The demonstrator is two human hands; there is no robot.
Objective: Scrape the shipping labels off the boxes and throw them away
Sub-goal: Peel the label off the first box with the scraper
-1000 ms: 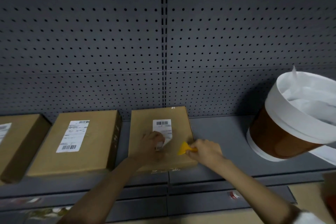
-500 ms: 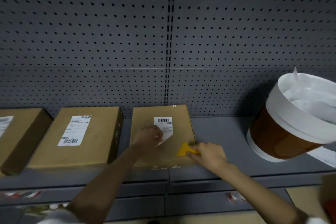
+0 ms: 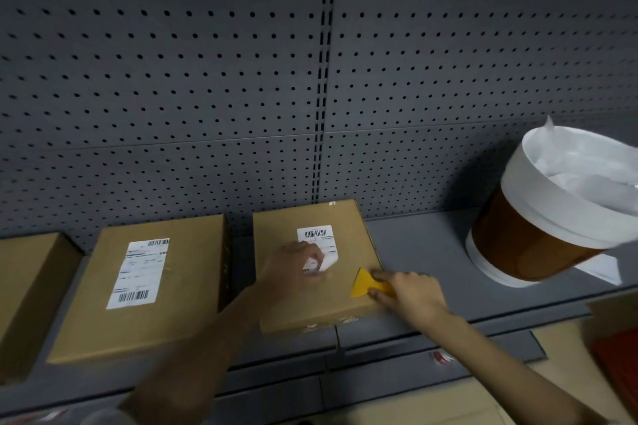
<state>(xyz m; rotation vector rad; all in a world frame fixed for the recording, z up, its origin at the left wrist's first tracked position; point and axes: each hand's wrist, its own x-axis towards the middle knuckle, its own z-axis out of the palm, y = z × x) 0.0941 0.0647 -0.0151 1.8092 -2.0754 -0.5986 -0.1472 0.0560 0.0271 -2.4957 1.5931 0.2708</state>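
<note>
The left hand [image 3: 297, 264] pinches the loose lower end of the shipping label [image 3: 317, 247] on the middle box [image 3: 310, 272], fingers curled round the peeled paper; the barcode end at 12 o'clock looks stuck down. The right hand [image 3: 409, 293] grips the yellow scraper [image 3: 366, 284] at 3 o'clock of the label, its blade resting on the cardboard just beside, not under the paper.

The likely failure is a tear: pulled by hand alone, the label may rip across and leave the barcode strip behind. A steep scraper edge could gouge the cardboard. The box sits near the front lip of the shelf [image 3: 424, 252] and could slide under a hard pull.

The bin [image 3: 538, 228] stands well apart at 3 o'clock. The next box [image 3: 145, 283] at 9 o'clock has its label [image 3: 138, 274] whole.
</note>
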